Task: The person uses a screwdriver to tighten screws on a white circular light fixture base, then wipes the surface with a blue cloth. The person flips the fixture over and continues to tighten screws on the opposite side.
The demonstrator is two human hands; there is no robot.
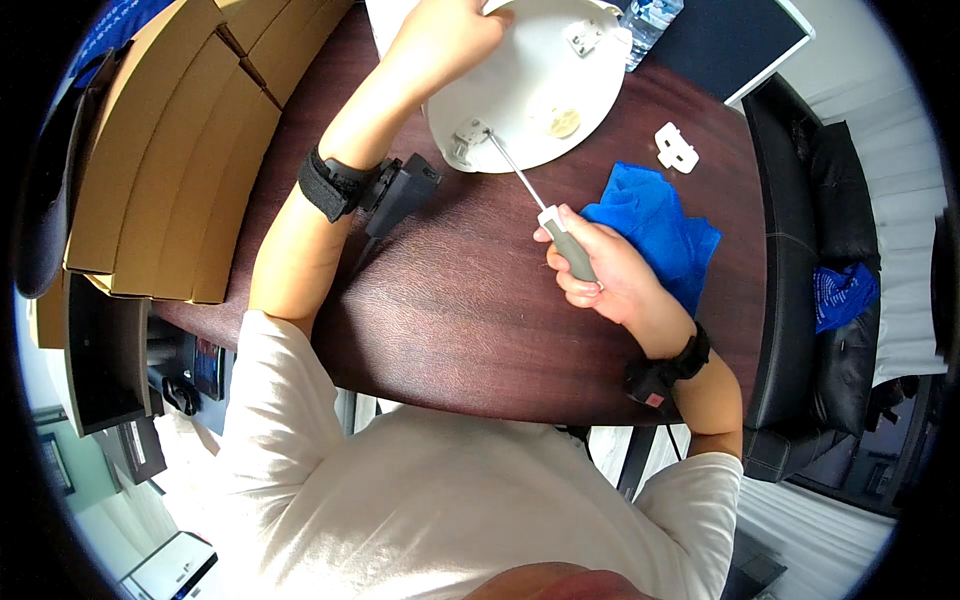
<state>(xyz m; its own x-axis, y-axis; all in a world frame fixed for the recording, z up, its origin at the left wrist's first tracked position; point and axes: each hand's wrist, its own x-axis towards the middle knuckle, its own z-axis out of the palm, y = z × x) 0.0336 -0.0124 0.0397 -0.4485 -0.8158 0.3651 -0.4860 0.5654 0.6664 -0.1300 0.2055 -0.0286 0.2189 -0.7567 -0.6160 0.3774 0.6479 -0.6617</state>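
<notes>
Gripping screwdriver (545, 220) in right hand (600, 270), shaft angled far-left into bracket (468, 140); left hand (445, 40) clamped on white disc (530, 80) rim.

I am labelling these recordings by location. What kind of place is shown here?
Probably an office or a small workroom. A dark wooden table holds the work, flat cardboard boxes are stacked at its left, and a black leather chair stands at its right.
</notes>
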